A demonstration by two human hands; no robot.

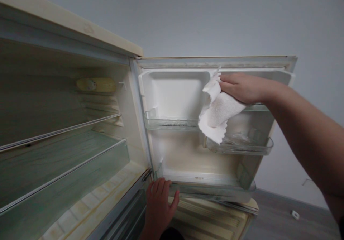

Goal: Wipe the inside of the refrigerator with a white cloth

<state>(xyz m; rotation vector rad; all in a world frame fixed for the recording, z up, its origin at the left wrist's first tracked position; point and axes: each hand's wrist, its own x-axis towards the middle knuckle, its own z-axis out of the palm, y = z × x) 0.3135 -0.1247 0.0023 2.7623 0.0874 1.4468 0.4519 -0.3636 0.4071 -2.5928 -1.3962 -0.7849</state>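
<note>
My right hand is closed on a white cloth with scalloped edges, up against the inside of the open fridge door. Part of the cloth hangs down over the divider between the door shelves, and a greyish smudge shows on it. My left hand is low by the hinge side, fingers spread, at the left end of the bottom clear door shelf. Nothing shows in it. Whether its fingertips touch the shelf, I cannot tell.
At left is the fridge's inside with glass shelves, a yellowed light cover and a stained floor. Clear shelves jut from the door. Below, a second, yellowed door stands open. A small white object lies on the floor at right.
</note>
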